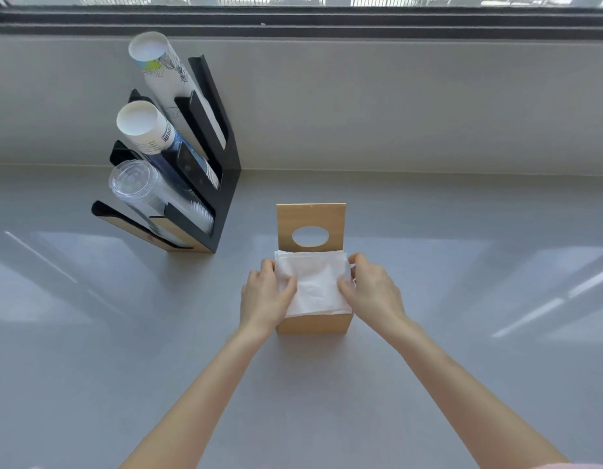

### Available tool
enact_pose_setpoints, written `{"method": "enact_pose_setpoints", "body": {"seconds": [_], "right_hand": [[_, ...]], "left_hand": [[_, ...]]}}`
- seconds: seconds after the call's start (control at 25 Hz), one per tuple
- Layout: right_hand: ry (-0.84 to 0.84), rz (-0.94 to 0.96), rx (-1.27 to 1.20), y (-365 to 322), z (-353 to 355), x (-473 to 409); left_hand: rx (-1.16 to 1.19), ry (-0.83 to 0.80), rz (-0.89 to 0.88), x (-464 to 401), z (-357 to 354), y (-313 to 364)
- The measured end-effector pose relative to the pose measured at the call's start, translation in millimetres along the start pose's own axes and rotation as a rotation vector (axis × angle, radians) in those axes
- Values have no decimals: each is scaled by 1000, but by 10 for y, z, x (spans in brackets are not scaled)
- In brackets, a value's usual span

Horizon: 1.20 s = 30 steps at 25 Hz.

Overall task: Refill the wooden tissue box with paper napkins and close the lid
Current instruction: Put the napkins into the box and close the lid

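Note:
A light wooden tissue box (313, 323) stands on the grey counter in the middle of the view. Its lid (310, 214), with an oval hole, is swung up and stands upright at the back. A stack of white paper napkins (315, 282) sits in the open top, its edges poking above the rim. My left hand (264, 296) grips the stack's left side with the thumb on top. My right hand (374, 289) grips the right side the same way. The box's side walls are hidden behind my hands.
A black cup dispenser (222, 184) stands at the back left, holding stacks of paper cups (147, 130) and clear plastic cups (141, 187). A grey wall and a window frame (327, 22) run along the back of the counter (462, 265).

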State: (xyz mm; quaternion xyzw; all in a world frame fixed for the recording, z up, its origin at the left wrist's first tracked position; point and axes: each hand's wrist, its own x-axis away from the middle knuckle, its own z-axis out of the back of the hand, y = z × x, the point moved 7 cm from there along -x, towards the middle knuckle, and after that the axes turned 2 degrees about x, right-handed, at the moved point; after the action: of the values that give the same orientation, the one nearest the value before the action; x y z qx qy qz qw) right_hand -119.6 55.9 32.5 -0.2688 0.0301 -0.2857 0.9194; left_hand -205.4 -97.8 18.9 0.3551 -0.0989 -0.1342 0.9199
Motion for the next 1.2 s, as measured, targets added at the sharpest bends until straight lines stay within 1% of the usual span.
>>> {"method": "enact_pose_setpoints", "body": {"seconds": [0.12, 0.24, 0.36, 0.56, 0.72, 0.92, 1.04, 1.12, 1.2], "right_hand": [[17, 52, 185, -91, -33, -12], [17, 119, 367, -192, -118, -1], [9, 138, 410, -229, -159, -27], [33, 162, 427, -219, -208, -94], [20, 192, 478, -212, -297, -108], [10, 220, 543, -229, -288, -113], [3, 247, 531, -229, -231, -51], [34, 314, 532, -266, -156, -27], [-15, 387, 550, -309, -125, -62]], "left_hand": [[-227, 83, -148, -17, -21, 84], [-382, 77, -247, -42, -109, 133], [-421, 49, -283, -76, -162, 143], [-469, 26, -283, -135, -187, 103], [-607, -14, -332, -136, -253, 132], [-702, -65, -392, -101, -286, 168], [-697, 14, -428, -94, -161, 208], [-651, 52, -482, -117, -83, 258], [-619, -34, -552, -143, -106, 308]]}}
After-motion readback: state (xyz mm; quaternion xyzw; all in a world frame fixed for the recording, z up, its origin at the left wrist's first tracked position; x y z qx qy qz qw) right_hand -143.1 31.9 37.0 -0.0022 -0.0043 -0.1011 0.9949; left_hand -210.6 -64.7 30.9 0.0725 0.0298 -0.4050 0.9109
